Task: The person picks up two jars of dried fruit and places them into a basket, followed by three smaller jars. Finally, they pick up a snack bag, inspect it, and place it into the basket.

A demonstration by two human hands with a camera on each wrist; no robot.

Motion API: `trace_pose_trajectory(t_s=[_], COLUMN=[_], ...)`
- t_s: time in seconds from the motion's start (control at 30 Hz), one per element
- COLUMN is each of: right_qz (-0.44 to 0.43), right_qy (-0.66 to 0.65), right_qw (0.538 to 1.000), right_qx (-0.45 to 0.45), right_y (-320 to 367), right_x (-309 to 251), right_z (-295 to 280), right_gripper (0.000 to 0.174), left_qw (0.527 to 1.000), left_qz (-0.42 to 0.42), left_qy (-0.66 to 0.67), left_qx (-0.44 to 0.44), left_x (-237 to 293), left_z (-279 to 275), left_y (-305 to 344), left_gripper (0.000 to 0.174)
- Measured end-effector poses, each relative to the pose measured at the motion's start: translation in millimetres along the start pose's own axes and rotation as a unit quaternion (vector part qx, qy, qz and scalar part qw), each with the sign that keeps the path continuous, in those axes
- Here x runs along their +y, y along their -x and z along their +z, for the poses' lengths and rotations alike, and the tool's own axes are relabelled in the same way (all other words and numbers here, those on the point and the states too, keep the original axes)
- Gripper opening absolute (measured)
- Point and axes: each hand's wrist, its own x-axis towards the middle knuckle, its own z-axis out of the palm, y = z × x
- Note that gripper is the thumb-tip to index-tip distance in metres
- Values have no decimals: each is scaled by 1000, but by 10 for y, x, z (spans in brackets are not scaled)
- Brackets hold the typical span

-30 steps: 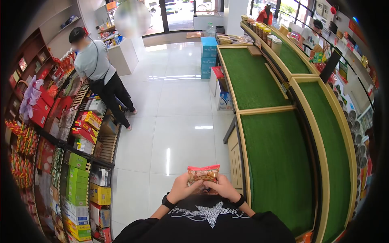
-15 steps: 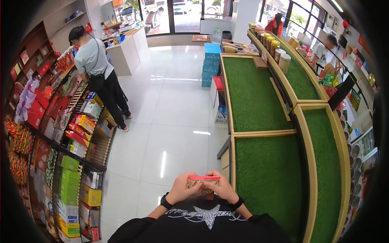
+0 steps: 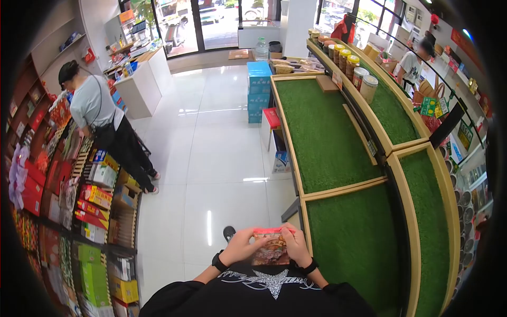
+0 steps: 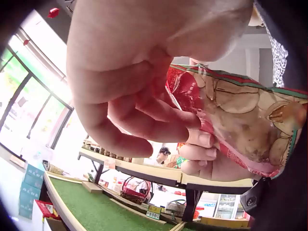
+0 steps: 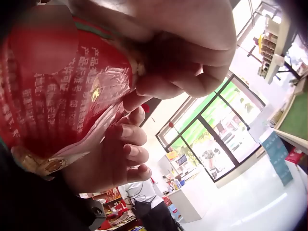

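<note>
A red packet with a clear window (image 3: 270,249) is held in front of the black shirt, between both hands. The left hand (image 3: 241,247) grips its left side, thumb over the front. On the other side the right hand (image 3: 297,248) pinches the upper right part. Pale slices show through the packet's window (image 4: 240,110) in the left wrist view, where the curled fingers of the left hand (image 4: 139,96) lie beside it. The right wrist view has the packet's red printed face (image 5: 62,86), with the right hand (image 5: 183,48) bent over its edge.
Green-lined display shelves (image 3: 343,232) run along the right, with jars (image 3: 352,66) at their far end. Blue boxes (image 3: 259,92) stack beside them. Stocked shelves (image 3: 95,211) line the left, where a person (image 3: 97,111) stands. A second person (image 3: 409,66) is at far right.
The packet's front has tilted into fuller view, and the right hand has moved to its upper right. A dark shoe tip has appeared on the floor. The head view has shifted.
</note>
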Motion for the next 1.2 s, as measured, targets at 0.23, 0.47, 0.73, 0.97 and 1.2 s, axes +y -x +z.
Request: trace_pose_trajectory(t_s=[0.23,0.47,0.73,0.97,1.2], right_qz=[3,-40,15,53,77], right_qy=[-13,87,35,78,-19], right_qw=[1000,994,999,980,981], right_qx=[19,-52,-14,-176,-176], right_y=[-894,-1521,-2081,-2719,-3678], right_x=[-75,-161,-147,-4,6], right_z=[517,1003,1107,1085,755], right_gripper=[18,25,23,42,40], left_qw=[999,994,994,982,988], left_qz=[26,-57,-89,-121,-126], left_qy=[-38,50,42,127,38], left_qx=[10,74,-36,69,80], left_x=[-193,-453,-592,-782,-711], left_z=[-871,-1507,-1816,-2004,-2198], left_y=[-580,-791,-996,-1430,-2337], left_gripper=[31,28,34,35,31])
